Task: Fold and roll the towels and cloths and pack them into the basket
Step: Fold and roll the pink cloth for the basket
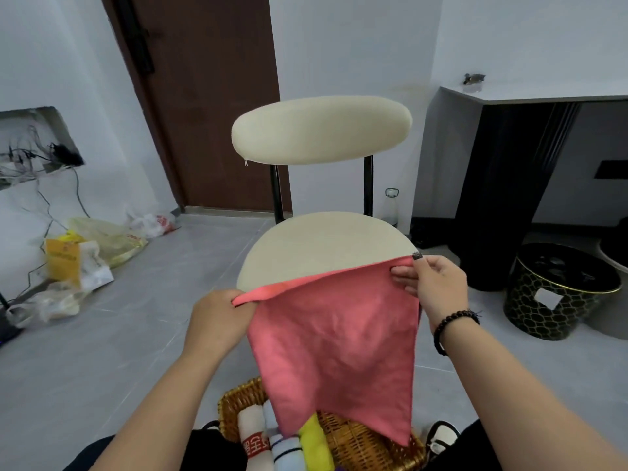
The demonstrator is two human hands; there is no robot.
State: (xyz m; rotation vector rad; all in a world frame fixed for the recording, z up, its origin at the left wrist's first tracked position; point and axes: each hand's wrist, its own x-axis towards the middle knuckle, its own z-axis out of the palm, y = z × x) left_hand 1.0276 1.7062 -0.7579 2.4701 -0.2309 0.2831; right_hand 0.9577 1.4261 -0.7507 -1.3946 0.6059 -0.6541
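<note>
A pink cloth (336, 348) hangs spread in the air in front of me, its top edge stretched between both hands. My left hand (221, 317) grips the cloth's upper left corner. My right hand (431, 283) pinches the upper right corner between thumb and fingers. Below, a woven wicker basket (360, 440) sits on the floor between my knees. It holds a white rolled towel with red print (251, 433), a white and blue roll (285, 450) and a yellow roll (314, 443). The cloth's lower tip hangs over the basket and hides part of it.
A cream chair (323, 249) stands straight ahead, its seat just behind the cloth. A black patterned round tub (557, 294) sits on the floor to the right, beside a dark counter base. Plastic bags (85, 253) and cables lie at the left wall.
</note>
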